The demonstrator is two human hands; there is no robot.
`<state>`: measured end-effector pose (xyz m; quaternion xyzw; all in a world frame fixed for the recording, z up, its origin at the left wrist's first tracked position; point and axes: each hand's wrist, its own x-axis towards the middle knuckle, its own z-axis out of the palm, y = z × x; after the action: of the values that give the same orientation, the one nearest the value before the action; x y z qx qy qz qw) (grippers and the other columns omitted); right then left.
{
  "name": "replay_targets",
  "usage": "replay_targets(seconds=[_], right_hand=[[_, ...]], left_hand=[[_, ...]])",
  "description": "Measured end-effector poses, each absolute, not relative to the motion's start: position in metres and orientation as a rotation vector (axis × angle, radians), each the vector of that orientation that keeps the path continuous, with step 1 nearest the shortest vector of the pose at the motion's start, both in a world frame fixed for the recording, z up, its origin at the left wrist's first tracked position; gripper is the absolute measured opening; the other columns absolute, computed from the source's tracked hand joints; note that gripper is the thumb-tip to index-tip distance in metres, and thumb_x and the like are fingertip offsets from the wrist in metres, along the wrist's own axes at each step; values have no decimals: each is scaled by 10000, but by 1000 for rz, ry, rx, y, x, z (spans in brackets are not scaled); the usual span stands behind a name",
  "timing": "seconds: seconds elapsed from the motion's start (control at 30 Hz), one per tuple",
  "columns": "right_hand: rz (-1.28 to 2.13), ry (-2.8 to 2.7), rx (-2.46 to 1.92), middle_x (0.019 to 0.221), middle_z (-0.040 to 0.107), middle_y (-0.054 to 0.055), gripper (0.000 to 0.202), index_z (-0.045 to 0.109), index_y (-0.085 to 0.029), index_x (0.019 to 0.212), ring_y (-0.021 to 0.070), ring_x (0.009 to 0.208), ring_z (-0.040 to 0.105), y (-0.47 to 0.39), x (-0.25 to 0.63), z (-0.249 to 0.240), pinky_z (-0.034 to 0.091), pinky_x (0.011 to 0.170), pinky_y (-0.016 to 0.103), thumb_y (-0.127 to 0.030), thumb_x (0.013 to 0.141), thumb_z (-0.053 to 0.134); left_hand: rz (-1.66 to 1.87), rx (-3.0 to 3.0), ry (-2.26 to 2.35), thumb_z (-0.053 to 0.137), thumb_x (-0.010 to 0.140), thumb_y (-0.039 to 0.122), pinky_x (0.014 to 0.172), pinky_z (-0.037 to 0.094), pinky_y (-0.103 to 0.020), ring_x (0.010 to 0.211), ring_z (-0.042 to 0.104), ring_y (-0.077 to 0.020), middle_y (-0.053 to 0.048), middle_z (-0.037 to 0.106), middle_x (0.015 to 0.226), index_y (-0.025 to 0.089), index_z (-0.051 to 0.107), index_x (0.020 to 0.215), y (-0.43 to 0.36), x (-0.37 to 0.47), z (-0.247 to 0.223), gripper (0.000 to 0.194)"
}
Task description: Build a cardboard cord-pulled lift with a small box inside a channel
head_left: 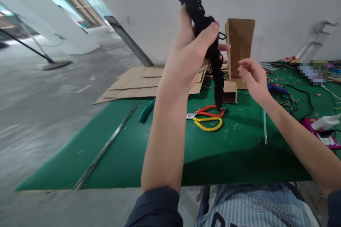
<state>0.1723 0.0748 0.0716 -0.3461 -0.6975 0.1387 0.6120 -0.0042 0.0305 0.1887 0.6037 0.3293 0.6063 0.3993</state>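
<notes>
The left hand (193, 48) grasps the black yarn bundle (204, 25), raised above the green table (128, 163). It is probably light and soft, with loops that may catch; the thick middle seems good for holding. The right hand (254, 79) is empty, fingers loosely curled.

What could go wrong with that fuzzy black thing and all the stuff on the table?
The black bundle in the left hand has its lower end by the scissors; its loose loops might snag on them. The right hand looks close to the tall cardboard box, so a bump could perhaps knock it over.
</notes>
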Motion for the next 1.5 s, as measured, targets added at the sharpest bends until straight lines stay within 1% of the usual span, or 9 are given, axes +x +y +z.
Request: replay_targets(seconds=[0.2, 0.33, 0.5, 0.57, 0.67, 0.73, 0.93, 1.3, 1.5], right_hand=[[359, -1973, -635, 979, 691, 39, 316, 577, -203, 1176, 178, 881, 665, 30, 144, 105, 542, 779, 332, -330, 890, 619], [382, -1915, -745, 938, 679, 27, 256, 591, -224, 1119, 181, 843, 661, 28, 139, 104, 547, 746, 338, -312, 883, 636], [405, -1781, -733, 884, 665, 22, 125, 624, -226, 965, 187, 849, 655, 31, 142, 105, 567, 765, 361, -334, 927, 575], [419, -1726, -717, 917, 666, 25, 158, 628, -232, 976, 191, 882, 658, 33, 146, 107, 578, 772, 365, -374, 939, 569], [435, -1638, -674, 975, 659, 27, 209, 615, -250, 1049, 195, 953, 661, 35, 154, 115, 590, 787, 357, -427, 964, 546], [438, -1604, -637, 985, 647, 24, 235, 598, -259, 1097, 190, 979, 659, 35, 159, 122, 592, 802, 349, -450, 968, 547], [553, -1633, -593, 861, 583, -15, 282, 572, -278, 1109, 148, 823, 649, 29, 170, 137, 587, 685, 301, -503, 940, 595], [717, -1658, -578, 797, 563, -36, 278, 588, -265, 1032, 108, 628, 581, 40, 174, 132, 556, 571, 284, -510, 910, 638], [617, -1717, -611, 826, 581, -20, 247, 601, -253, 1027, 131, 737, 623, 40, 176, 131, 583, 656, 303, -475, 922, 635]], left_hand=[[1545, 1534, 837, 657, 880, 334, 712, 618, -324, 1043, 711, -231, -2, 662, 1135, 388, 450, 1156, 39, -1, 180, 349], [1530, 1561, 839, 577, 922, 387, 764, 604, -330, 1137, 673, -229, -4, 643, 1052, 367, 426, 1107, 43, 5, 177, 240], [1542, 1271, 698, 532, 932, 274, 745, 584, -313, 1040, 701, -219, -18, 570, 1036, 252, 374, 929, 41, 12, 178, 159], [1482, 1303, 665, 552, 945, 337, 653, 579, -292, 939, 710, -204, -19, 574, 1026, 248, 410, 989, 41, 8, 177, 173], [1184, 1625, 639, 733, 824, 419, 548, 579, -277, 895, 703, -212, -30, 620, 1158, 337, 436, 1297, 42, -3, 172, 565], [1067, 1799, 638, 816, 738, 343, 559, 591, -283, 934, 702, -236, -36, 645, 1194, 368, 443, 1390, 41, -5, 170, 752], [1211, 1716, 727, 715, 806, 209, 647, 586, -301, 833, 723, -214, -25, 688, 876, 234, 693, 1081, 39, 4, 172, 277], [1376, 1542, 738, 562, 834, 142, 602, 530, -267, 728, 643, -143, 18, 681, 857, 313, 616, 1124, 56, 10, 163, 341], [1409, 1503, 708, 501, 923, 141, 636, 517, -235, 699, 620, -92, 35, 609, 841, 267, 530, 1239, 54, 14, 160, 342]])
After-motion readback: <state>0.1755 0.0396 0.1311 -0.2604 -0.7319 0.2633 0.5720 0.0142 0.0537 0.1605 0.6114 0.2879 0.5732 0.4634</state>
